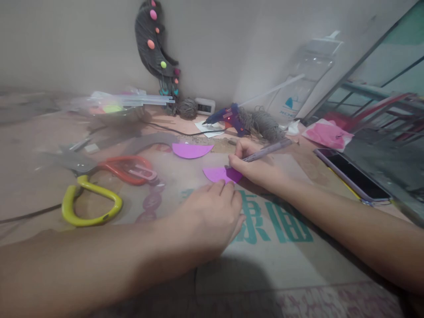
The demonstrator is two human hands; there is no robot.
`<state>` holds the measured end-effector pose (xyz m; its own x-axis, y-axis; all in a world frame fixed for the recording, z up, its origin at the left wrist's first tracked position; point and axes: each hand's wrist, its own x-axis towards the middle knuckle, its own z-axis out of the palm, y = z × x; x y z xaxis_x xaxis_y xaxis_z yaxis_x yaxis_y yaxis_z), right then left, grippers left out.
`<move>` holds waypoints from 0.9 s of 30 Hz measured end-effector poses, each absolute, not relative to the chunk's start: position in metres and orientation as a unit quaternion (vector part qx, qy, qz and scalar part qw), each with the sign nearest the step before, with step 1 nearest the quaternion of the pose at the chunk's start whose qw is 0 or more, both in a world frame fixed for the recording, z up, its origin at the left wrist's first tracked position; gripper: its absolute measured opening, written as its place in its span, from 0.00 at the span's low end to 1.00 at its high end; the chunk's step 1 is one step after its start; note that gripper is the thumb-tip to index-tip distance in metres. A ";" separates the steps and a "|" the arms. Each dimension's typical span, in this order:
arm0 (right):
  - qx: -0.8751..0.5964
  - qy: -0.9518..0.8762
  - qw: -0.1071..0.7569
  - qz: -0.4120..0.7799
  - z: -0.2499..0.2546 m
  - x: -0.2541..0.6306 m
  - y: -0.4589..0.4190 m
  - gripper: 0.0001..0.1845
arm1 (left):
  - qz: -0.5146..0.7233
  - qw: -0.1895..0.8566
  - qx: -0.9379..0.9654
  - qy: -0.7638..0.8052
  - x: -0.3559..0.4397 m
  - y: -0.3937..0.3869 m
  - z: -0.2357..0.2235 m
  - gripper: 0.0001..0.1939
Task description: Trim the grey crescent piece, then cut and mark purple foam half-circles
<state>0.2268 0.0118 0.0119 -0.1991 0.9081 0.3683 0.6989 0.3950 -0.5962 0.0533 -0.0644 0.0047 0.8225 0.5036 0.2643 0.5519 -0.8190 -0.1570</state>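
Note:
Two purple half-circle pieces lie on the work surface. My left hand (212,216) rests its fingertips on the lower edge of the nearer half-circle (217,174), holding it flat with fingers stretched out and close together. In my right hand (253,163) a slim pen (270,149) is pinched, its upper end slanting right. The pen's tip is hidden by the fingers, over the right part of the same piece. The second half-circle (193,150) lies just behind, flat side up, touched by neither hand.
Scissors (91,212) with red and yellow handles lie left. Behind are a glue gun (228,118) with a small red light, grey yarn (265,123) and a bowl (115,115) with glue sticks. A phone (354,174) lies right. A decorated crescent (152,44) hangs on the wall.

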 end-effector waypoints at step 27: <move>-0.486 -0.734 0.391 0.269 0.018 0.228 0.000 0.15 | -0.115 0.111 -0.949 -0.271 0.052 -0.064 0.005 0.21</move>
